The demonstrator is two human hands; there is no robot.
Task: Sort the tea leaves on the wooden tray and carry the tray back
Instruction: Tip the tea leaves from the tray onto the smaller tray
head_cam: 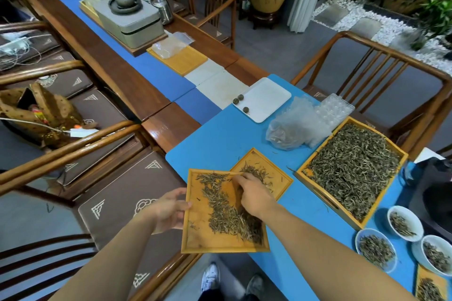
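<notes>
Wooden tray (195, 239) sits low centre of frame, overhanging the near edge of the blue table (220, 134). Left hand (168, 210) grips the tray's left rim, thumb curled over the edge. Tea leaves (225, 212) lie in a loose band down the tray's middle. Right hand (252, 193) reaches into the leaves near the tray's upper right, fingers bent down among them; whether they pinch any, cannot tell. Smaller tray (281, 179) just behind, touching. Large tray (352, 173) full of leaves at right; three white bowls (403, 222) at lower right
</notes>
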